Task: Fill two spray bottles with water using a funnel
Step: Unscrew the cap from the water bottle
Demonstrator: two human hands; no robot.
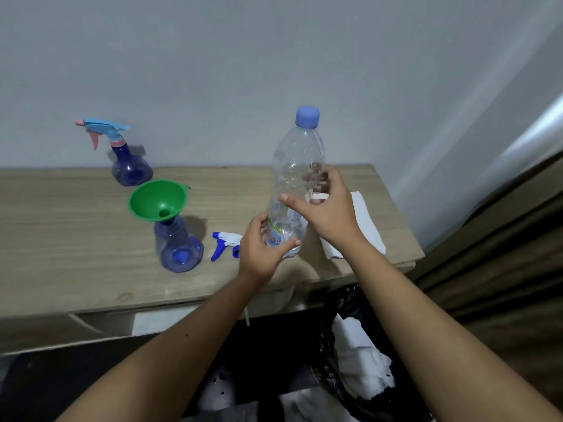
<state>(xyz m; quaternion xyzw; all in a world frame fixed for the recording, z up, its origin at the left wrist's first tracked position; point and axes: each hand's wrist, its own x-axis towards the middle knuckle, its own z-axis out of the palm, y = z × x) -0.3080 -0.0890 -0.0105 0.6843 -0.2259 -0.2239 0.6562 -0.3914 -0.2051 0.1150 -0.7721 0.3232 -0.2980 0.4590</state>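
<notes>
The water bottle (pixel 294 181) stands upright near the worktop's (pixel 76 239) right end, cap (pixel 307 116) on, and looks nearly empty, so it should feel light and thin-walled, dimpling under a hard squeeze. The left hand (pixel 262 251) wraps its fingers around the labelled base; the right hand (pixel 323 208) curls around the middle, thumb in front. Low on the label seems the firmest hold.

At 9 o'clock from it, the open spray bottle (pixel 178 248) carries the green funnel (pixel 158 201) tilted in its neck, top-heavy and easily tipped. Its trigger head (pixel 224 245) lies between the two. The second spray bottle (pixel 129 166), capped, stands at 10 o'clock by the wall.
</notes>
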